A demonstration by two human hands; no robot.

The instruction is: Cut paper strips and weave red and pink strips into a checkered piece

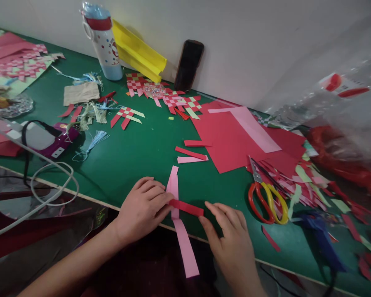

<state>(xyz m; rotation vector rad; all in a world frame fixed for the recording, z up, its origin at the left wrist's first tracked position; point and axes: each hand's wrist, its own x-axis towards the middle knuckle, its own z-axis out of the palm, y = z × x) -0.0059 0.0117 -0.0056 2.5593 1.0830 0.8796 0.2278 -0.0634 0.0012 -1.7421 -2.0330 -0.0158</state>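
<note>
Near the table's front edge, my left hand (pixel 146 206) pinches a red paper strip (pixel 188 207) where it crosses a pink paper strip (pixel 185 247). The pink strip is folded, its lower end hanging past the edge and its upper end pointing away from me. My right hand (pixel 227 229) is beside the red strip's right end, thumb and forefinger apart around it; no grip on the paper shows. Just beyond lie short folded red strips (pixel 198 143) and a short folded pink strip (pixel 192 159).
Red paper sheets (pixel 216 144) lie at right, with scissors (pixel 267 202), paper scraps and a blue glue gun (pixel 323 243). Woven paper pieces (pixel 126 115), tassels (pixel 94 144), a bottle (pixel 103 45) and a leaning phone (pixel 189 65) stand farther back. A white cable (pixel 54 196) hangs at left.
</note>
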